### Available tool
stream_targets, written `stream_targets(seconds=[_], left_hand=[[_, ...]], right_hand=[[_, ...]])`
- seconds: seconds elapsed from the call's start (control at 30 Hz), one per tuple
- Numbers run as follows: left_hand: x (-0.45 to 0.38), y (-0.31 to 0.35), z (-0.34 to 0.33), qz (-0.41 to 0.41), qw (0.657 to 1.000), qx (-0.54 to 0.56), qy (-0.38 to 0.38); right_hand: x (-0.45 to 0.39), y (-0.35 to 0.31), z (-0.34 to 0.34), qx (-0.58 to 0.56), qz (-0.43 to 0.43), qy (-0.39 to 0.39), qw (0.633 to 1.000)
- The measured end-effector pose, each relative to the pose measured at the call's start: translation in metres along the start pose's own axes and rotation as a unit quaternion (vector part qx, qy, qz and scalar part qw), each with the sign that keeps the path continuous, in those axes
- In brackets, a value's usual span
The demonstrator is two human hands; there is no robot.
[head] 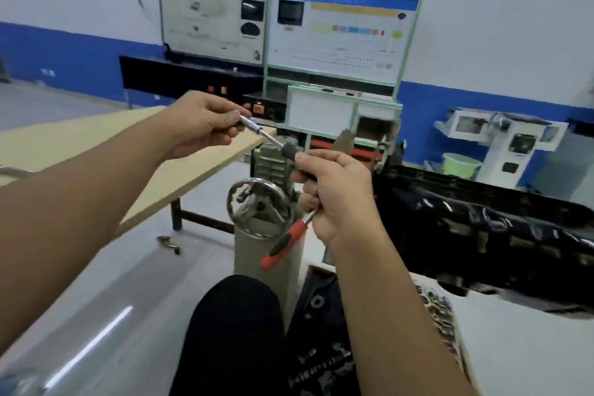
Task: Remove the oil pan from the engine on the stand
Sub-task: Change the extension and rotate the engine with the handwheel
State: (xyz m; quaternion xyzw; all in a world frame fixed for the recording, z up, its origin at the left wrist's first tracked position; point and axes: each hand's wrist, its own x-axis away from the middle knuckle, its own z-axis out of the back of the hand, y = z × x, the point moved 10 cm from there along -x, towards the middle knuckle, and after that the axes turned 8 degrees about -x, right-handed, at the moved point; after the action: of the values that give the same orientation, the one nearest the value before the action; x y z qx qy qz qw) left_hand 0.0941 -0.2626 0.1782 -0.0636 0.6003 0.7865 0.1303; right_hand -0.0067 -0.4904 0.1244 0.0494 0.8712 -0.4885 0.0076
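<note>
My right hand (334,193) grips the head of a ratchet wrench whose red and black handle (284,243) hangs down to the left. My left hand (202,124) pinches the far end of a chrome extension bar (262,132) that runs down to the dark ratchet head (289,151) at my right thumb. The black oil pan (482,222) lies on the engine at the right, glossy and ribbed. The engine stand's column with its metal handwheel (258,207) is below my hands.
A light wooden bench (96,145) stretches left. An open socket set case (324,331) lies on the floor by my knee (234,331). Training display boards (289,29) stand against the blue and white wall. A green bucket (459,164) sits far right.
</note>
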Motion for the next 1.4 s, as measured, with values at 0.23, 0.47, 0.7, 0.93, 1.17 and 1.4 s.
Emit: stream_targets(seconds=[0.23,0.47,0.7,0.93,1.17,1.4], left_hand=[[0.051,-0.091,0.169,0.083,0.985,-0.037,0.144],[0.084,-0.150,0.242,0.111,0.917,-0.321,0.208],[0.097,-0.199,0.262,0.127,0.887,-0.408,0.176],[0.101,-0.204,0.277,0.117,0.892,-0.368,0.236],[0.103,-0.206,0.281,0.124,0.889,-0.329,0.294],[0.102,-0.151,0.253,0.000,0.821,-0.454,0.345]], right_hand=[[-0.016,0.124,-0.121,0.012,-0.130,-0.054,0.990],[-0.018,0.206,-0.151,0.007,-0.177,-0.007,0.984],[-0.024,0.253,-0.165,0.001,-0.187,0.019,0.982],[-0.017,0.291,-0.174,0.003,-0.232,0.024,0.972],[-0.012,0.282,-0.159,-0.020,-0.219,0.036,0.975],[-0.005,0.248,-0.132,-0.078,-0.195,0.046,0.977]])
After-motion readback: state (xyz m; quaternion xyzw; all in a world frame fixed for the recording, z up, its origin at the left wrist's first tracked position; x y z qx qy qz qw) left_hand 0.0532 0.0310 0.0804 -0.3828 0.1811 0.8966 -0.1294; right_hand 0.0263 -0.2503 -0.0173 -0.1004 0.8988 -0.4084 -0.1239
